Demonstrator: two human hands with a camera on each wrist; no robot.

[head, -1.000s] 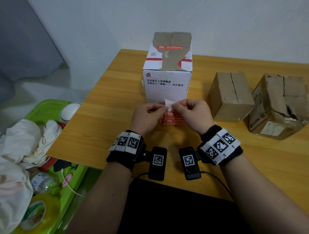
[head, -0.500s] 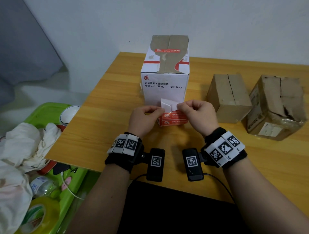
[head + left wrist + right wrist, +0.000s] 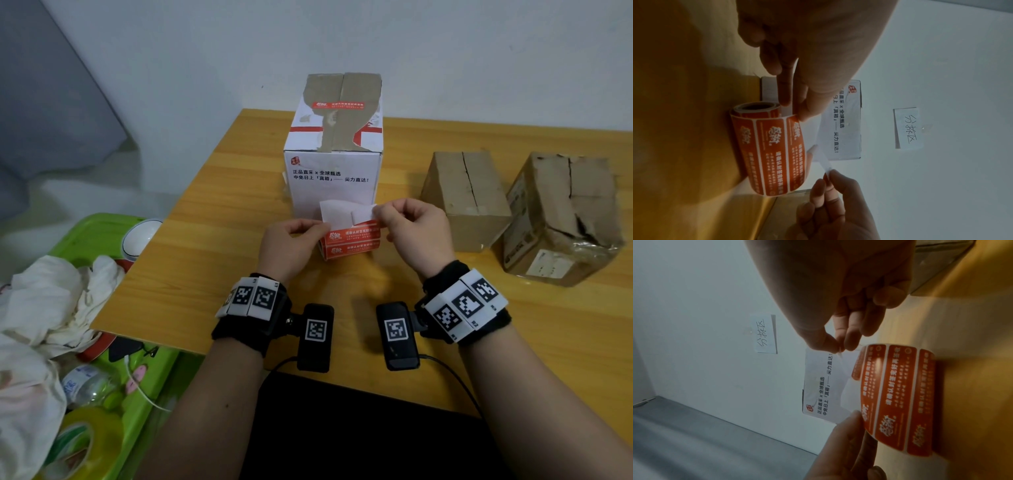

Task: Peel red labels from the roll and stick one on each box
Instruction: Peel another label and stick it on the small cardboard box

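Green tray (image 3: 102, 229): white cloths (image 3: 44, 294), possibly a bottle (image 3: 85, 383), tape (image 3: 82, 442).

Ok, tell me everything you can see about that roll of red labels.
The label roll lies on its side on the wooden table, in front of the white box. It is glossy paper: orange-red labels with white print, divided by white gaps, wound round a hollow core. The left hand holds its left end. The right hand pinches the loose white strip lifted off its top.
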